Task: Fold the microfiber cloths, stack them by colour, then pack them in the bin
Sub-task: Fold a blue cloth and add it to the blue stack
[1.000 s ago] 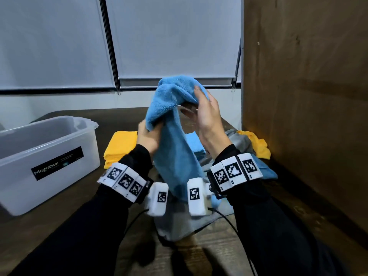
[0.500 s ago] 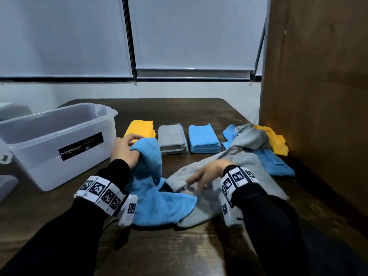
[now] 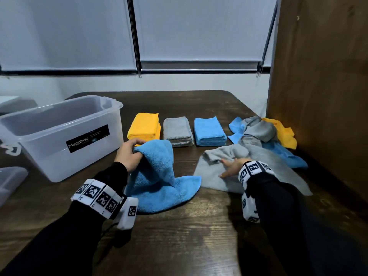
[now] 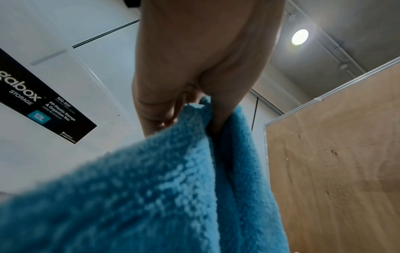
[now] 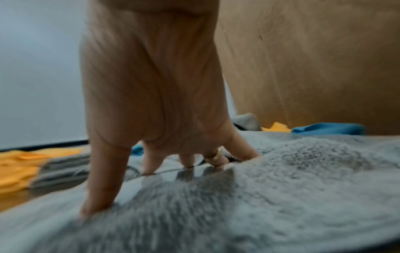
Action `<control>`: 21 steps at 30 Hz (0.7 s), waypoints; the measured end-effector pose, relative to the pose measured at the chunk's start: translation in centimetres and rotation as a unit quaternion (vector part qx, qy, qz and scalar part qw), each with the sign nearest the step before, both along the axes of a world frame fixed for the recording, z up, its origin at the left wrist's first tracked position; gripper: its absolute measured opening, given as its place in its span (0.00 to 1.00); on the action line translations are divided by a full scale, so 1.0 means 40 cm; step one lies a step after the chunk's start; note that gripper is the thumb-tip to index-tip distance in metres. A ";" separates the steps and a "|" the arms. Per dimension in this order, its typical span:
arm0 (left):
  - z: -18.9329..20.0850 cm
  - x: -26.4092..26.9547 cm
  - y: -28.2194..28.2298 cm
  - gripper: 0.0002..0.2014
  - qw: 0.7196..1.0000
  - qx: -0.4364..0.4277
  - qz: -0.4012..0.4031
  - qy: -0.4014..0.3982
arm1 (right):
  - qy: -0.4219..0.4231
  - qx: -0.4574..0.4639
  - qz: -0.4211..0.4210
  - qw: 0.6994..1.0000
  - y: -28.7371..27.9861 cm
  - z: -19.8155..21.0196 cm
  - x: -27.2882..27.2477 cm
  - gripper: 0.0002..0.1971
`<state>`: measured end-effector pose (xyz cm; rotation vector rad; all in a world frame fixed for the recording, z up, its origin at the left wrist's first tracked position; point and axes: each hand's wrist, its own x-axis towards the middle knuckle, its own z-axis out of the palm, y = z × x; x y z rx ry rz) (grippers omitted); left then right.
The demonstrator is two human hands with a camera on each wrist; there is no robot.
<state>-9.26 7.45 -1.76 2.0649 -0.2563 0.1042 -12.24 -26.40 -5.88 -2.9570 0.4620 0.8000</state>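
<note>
Two hands work fluffy microfiber on the dark wooden bench point(image 3: 199, 226). The left hand point(image 3: 128, 154) pinches a corner of the blue cloth point(image 3: 159, 184), lifting it into a peak with its lower edge spread on the wood. The right hand point(image 3: 232, 168), fingers apparently straight, presses the flat grey cloth point(image 3: 211, 176) beside it.

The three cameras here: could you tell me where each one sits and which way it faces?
Head: on the person's head, looking forward and down at the table, bin and folded stacks; both sleeves, left hand and right hand show.
Left wrist: under the left hand, looking up along it at the pinched blue cloth.
Right wrist: behind the right hand, facing its fingers spread on the grey cloth.
Shared: head and left wrist both show the blue cloth and the bin label.
</note>
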 end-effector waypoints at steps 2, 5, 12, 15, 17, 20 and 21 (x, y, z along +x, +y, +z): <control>-0.013 0.012 0.005 0.14 1.000 0.004 0.011 0.010 | -0.038 -0.011 -0.048 0.998 -0.036 -0.017 -0.001 0.41; -0.008 0.005 -0.003 0.13 1.000 0.005 0.005 -0.002 | -0.095 -0.051 -0.088 0.990 -0.120 -0.086 0.008 0.37; 0.007 -0.032 -0.037 0.24 0.999 -0.027 -0.034 0.001 | -0.149 -0.012 -0.239 0.959 -0.158 -0.059 0.032 0.27; 0.007 -0.038 -0.048 0.33 0.998 -0.041 -0.047 -0.009 | -0.174 0.131 -0.071 0.973 0.078 0.115 -0.031 0.16; 0.006 -0.033 -0.051 0.33 0.997 -0.064 -0.050 -0.005 | -0.158 0.260 0.031 0.952 0.182 0.154 -0.045 0.20; 0.023 -0.044 -0.060 0.28 0.994 -0.089 -0.061 0.007 | -0.117 0.335 0.114 0.928 0.296 0.167 -0.056 0.21; 0.030 -0.048 -0.065 0.26 0.993 -0.100 -0.063 0.013 | -0.114 0.355 0.115 0.921 0.323 0.167 -0.055 0.16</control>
